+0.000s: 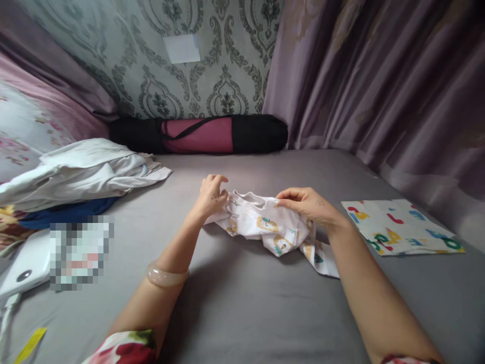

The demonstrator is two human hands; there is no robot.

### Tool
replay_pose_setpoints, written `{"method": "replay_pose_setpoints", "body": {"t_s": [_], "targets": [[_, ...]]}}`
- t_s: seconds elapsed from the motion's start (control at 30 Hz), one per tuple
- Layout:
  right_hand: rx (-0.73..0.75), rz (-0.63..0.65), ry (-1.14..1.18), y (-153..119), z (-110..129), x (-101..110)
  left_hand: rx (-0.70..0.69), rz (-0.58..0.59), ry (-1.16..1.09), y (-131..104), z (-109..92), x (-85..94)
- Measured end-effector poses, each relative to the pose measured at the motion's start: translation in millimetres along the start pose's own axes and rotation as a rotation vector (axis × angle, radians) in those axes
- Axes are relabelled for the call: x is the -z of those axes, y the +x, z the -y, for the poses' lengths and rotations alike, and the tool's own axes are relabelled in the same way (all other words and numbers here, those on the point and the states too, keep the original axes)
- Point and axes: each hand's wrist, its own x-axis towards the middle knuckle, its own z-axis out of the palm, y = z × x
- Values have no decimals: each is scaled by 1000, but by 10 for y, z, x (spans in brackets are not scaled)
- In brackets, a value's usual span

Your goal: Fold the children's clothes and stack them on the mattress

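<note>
A small white long-sleeved baby shirt (278, 227) with a yellow and green animal print is held up by its shoulders over a grey sheet (242, 313). My left hand (214, 194) grips the shoulder on the left of the neckline, fingers curled. At the other shoulder, my right hand (306, 202) pinches the fabric between thumb and fingers. The shirt's body hangs bunched below the neck opening, and one sleeve trails down to the right, near my right forearm. A pale bangle circles my left forearm.
On the right lies a folded cloth (403, 227) with colourful numbers. Left are piled white clothes (87, 167), a white device (28, 263) with a cable and a yellow strip (31, 345). A black and pink long bag (199, 134) lies along the wall, beside purple curtains (379, 76).
</note>
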Motion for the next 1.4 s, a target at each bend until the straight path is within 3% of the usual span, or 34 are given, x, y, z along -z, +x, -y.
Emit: {"method": "replay_pose_setpoints", "body": {"t_s": [0.07, 0.2, 0.3, 0.6, 0.77, 0.87, 1.07, 1.27, 1.4], "targets": [[4, -8, -19, -13, 45, -31, -94, -15, -46, -56, -181, 18], [43, -33, -54, -41, 104, -56, -154, 263, -206, -175, -481, -41], [87, -38, -83, -47, 106, -55, -167, 335, -288, -222, -555, -162], [271, -93, -363, -43, 79, -110, -70, 170, -521, -246, -521, -480], [277, -140, -533, -52, 91, -143, -114, 167, -525, -266, -589, -432], [226, -143, -584, -65, 121, -130, -82, 182, -533, -192, -494, -273], [186, -150, -585, -71, 140, -97, 65, 118, -390, -18, -8, 16], [190, -140, -579, -63, 116, -83, -4, 307, -293, 12, 161, -7], [181, -131, -569, -61, 123, -65, -31, 248, -286, 29, 173, -92]]}}
